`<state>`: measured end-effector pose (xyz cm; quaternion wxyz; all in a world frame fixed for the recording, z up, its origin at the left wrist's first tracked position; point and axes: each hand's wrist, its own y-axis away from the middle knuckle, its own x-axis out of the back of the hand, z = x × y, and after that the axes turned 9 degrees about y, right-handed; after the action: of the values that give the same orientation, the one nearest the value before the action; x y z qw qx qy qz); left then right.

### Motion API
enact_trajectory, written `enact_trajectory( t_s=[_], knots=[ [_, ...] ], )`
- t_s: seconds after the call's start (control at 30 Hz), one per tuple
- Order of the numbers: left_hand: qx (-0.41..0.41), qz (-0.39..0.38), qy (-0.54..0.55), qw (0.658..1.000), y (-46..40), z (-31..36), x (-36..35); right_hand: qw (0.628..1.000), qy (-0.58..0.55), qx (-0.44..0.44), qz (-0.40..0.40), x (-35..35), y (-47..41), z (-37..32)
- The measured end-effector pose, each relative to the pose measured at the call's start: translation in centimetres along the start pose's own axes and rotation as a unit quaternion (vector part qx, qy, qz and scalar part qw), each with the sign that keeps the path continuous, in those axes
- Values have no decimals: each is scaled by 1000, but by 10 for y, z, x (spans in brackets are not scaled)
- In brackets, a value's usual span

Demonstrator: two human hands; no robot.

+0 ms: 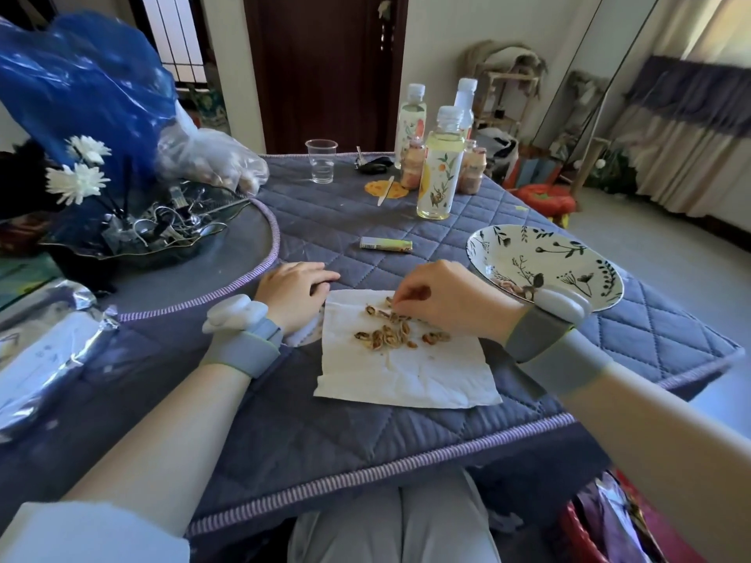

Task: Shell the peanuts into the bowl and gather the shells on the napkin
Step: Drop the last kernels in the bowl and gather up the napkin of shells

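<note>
A white napkin (406, 371) lies on the quilted cloth in front of me, with several brown peanut shells (390, 337) scattered over its far half. My right hand (443, 302) hovers over the napkin's far edge, fingertips curled down and pinching a shell piece among the pile. My left hand (292, 290) rests flat on the cloth at the napkin's left corner, fingers relaxed. The floral bowl (569, 253) stands to the right, a few shelled kernels (514, 288) at its near rim, partly hidden by my right wrist device.
A clear bag of peanuts (211, 160) lies at the back left beside a dark tray (154, 237) of clips and flowers. Three bottles (439, 168), a plastic cup (321, 160) and a small wrapped stick (386, 243) stand further back. The table edge runs close to my knees.
</note>
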<state>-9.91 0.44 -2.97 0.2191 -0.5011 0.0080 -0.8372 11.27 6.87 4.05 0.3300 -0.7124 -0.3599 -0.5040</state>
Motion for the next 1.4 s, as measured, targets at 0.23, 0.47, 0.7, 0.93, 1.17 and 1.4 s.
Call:
enact_trajectory(
  t_s=[0.23,0.47,0.7,0.93,1.17,1.4],
  knots=[
    [24,36,45,998,2,5,1,999,10,16,-40,0,16,4],
    [77,11,103,992,6,21,16,1000,4,-2,-15,5,25,8],
    [141,-139,-63,978,3,35,31,976,86,-196,45,-13,53,29],
    [234,-226,141,935,8,50,34,960,17,-280,18,-17,58,33],
    [215,-153,87,961,20,54,38,880,-295,-372,6,-12,42,38],
    [226,-109,54,967,24,69,35,854,-340,-393,25,-17,32,39]
  ],
)
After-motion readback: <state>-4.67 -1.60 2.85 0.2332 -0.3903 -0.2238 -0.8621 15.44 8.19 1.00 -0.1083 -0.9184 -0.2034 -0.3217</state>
